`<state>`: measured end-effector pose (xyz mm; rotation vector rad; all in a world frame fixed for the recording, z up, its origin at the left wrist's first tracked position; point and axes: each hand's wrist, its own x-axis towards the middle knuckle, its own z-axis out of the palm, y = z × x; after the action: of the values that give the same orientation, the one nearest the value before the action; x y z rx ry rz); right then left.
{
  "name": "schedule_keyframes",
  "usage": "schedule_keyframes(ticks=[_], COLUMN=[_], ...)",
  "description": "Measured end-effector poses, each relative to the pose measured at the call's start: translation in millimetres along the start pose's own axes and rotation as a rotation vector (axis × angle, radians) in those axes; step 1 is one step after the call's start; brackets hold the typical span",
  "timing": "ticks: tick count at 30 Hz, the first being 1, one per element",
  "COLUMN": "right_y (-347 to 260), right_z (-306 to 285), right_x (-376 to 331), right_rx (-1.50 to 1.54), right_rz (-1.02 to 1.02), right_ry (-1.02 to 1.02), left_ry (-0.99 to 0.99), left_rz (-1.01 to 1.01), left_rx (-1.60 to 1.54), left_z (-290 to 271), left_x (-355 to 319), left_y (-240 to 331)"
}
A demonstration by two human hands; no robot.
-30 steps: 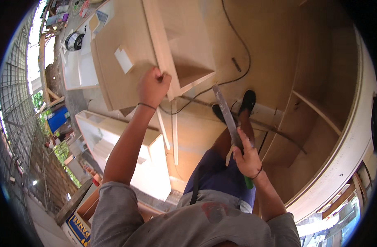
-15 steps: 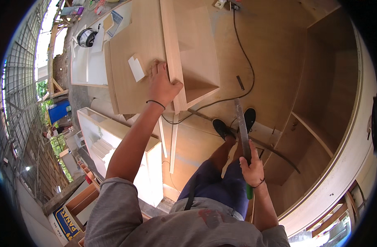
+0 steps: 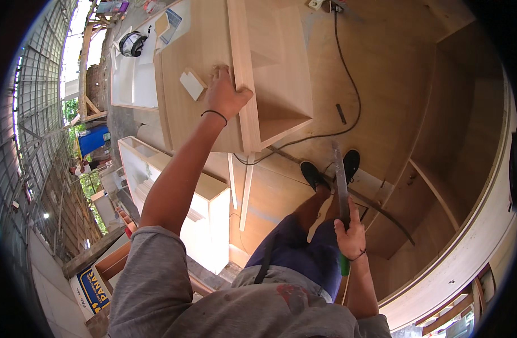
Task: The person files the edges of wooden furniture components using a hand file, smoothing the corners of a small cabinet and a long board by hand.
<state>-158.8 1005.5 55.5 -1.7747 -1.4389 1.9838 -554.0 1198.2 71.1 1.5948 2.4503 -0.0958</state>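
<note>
— Two things were in the hands. The right hand (image 3: 351,234) was closed round the green handle of a long flat metal file (image 3: 341,183), held low beside the leg with the blade pointing up and away from the body.

— How would that file handle?

— Stiff and fairly heavy for its width, I judged, with a rough face. The handle was the sensible place to hold it, and that was where the fingers sat.

— And the other hand?

— The left hand (image 3: 224,96) lay spread and pressing on the plywood cabinet (image 3: 270,73), thumb against its raised edge strip. That cabinet looked rigid and bulky, probably too heavy for one hand; its edges would give the best hold.

— What lay nearby?

— A small pale wood block (image 3: 192,83) just beside the left hand on the same panel. A black cable (image 3: 348,84) ran across the plywood floor. A white cabinet (image 3: 174,197) stood under the left arm, a blue barrel (image 3: 93,139) well apart.
</note>
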Motion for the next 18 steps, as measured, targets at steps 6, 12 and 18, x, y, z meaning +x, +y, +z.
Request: schedule_keyframes(ticks=[6,12,18], right_y=[1.9,13.1,13.0], right_z=[-8.0,-15.8,-25.5], right_x=[3.1,7.4,8.4], right_rx=[0.002,-0.106,-0.03], right_rz=[-0.047,-0.092,0.02], right_ry=[0.035,0.106,0.025], left_ry=[-0.02,0.106,0.139], left_rz=[0.074,0.022,-0.112], left_rx=[-0.067,-0.249,-0.216], left_z=[-0.3,2.3,-1.3], left_x=[3.0,14.6,33.9], left_y=[-4.3,-2.5,6.8])
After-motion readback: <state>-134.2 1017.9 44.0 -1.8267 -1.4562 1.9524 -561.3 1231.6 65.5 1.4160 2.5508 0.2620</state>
